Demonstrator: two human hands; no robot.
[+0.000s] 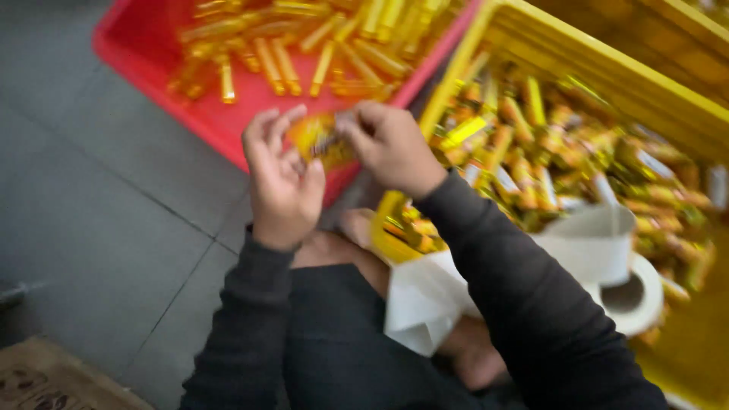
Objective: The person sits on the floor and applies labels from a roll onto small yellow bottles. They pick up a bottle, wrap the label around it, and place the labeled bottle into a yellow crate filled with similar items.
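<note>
My left hand and my right hand meet in front of me, both pinching a small yellow-orange wrapped item. The item is blurred and its shape is unclear. Both arms wear dark long sleeves. Just beyond my hands lies a red tray filled with several gold-coloured sticks. To the right stands a yellow crate full of several yellow and orange wrapped items.
A roll of white tape or paper and a white strip lie by the crate's near side. A white sheet rests on my lap. Grey tiled floor spreads left. A brown cardboard box corner shows at bottom left.
</note>
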